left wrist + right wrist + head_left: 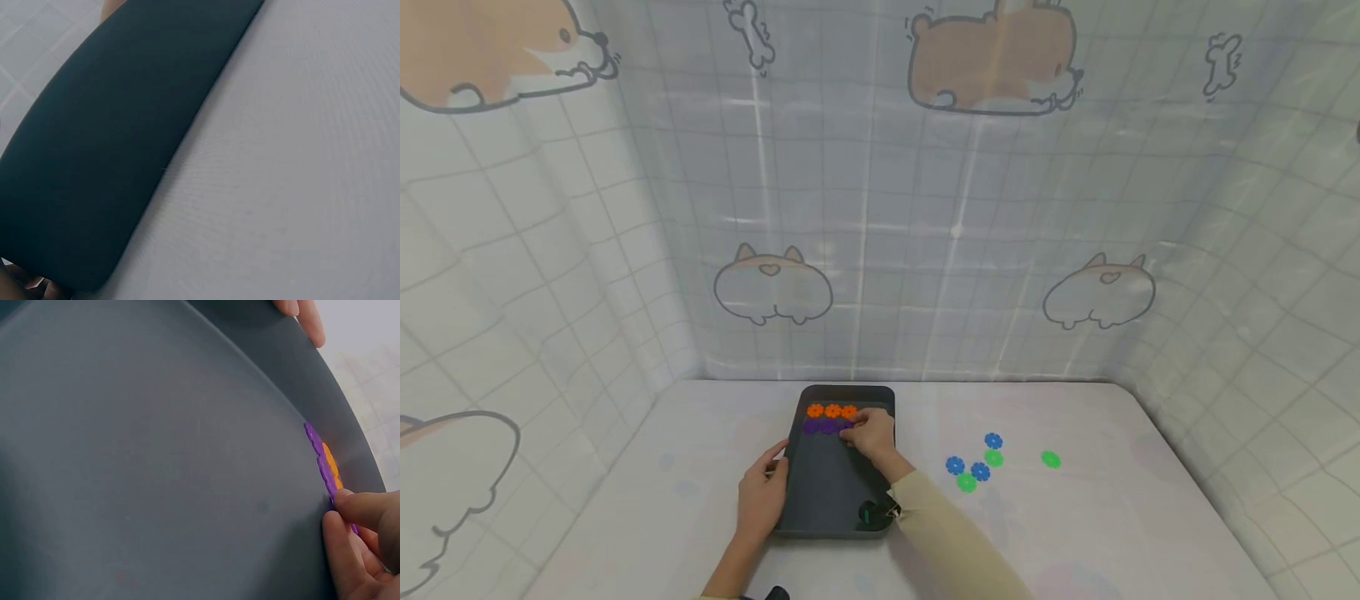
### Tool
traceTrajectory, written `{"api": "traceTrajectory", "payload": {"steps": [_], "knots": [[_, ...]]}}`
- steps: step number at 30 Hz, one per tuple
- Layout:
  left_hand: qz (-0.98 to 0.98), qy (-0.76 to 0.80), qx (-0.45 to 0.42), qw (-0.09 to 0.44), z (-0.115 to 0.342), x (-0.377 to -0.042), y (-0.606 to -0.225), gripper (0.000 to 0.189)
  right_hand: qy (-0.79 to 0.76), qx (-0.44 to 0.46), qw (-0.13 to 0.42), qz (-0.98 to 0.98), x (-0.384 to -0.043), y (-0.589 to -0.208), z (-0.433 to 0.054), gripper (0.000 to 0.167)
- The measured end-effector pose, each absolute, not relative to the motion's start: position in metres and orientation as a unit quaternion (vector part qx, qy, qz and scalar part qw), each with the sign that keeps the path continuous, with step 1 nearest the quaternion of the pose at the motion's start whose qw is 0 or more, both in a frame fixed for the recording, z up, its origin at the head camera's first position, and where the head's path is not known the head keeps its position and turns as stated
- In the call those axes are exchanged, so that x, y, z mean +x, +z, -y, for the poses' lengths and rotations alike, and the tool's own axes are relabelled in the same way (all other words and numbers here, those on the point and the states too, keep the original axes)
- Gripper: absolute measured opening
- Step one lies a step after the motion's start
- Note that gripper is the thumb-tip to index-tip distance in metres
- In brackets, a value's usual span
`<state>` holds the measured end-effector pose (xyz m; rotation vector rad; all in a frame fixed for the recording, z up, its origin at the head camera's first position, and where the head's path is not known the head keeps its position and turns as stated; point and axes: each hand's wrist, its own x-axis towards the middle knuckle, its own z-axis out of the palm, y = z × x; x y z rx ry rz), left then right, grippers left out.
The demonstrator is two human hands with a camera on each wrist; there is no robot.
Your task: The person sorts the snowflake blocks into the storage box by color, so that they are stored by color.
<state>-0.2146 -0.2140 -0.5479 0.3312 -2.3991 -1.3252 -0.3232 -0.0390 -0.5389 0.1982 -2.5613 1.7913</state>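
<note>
A dark grey rectangular tray lies on the table. Along its far end runs a row of orange flower-shaped discs, with a row of purple flower-shaped discs just nearer. My right hand reaches over the tray and pinches the rightmost purple disc between thumb and finger; in the right wrist view the hand partly covers it. At the tray's left side, my left hand grips the rim. The left wrist view shows the tray's outer side wall, with fingertips at the lower left corner.
Right of the tray, blue flower-shaped discs and green ones lie loosely grouped on the white table. One green disc lies farther right. Curtain-like walls with cartoon dogs stand behind and beside the table.
</note>
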Motion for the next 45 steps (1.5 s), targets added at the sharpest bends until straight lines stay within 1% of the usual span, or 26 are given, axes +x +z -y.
{"api": "traceTrajectory", "payload": {"steps": [9,18,45], "knots": [[0.852,-0.472,0.119,0.193,0.2138,-0.2146,-0.5465,0.033,0.567,0.064,0.008,0.821,-0.3235,-0.5362,0.0400,0.022],[0.853,-0.472,0.115,0.190,0.2151,-0.2136,-0.5486,0.034,0.568,0.059,0.003,0.821,-0.3250,-0.5427,0.0405,0.023],[0.855,-0.469,0.115,0.190,0.2165,-0.2138,-0.5494,0.034,0.531,0.053,0.022,0.846,-0.3235,-0.5425,0.0431,0.020]]}}
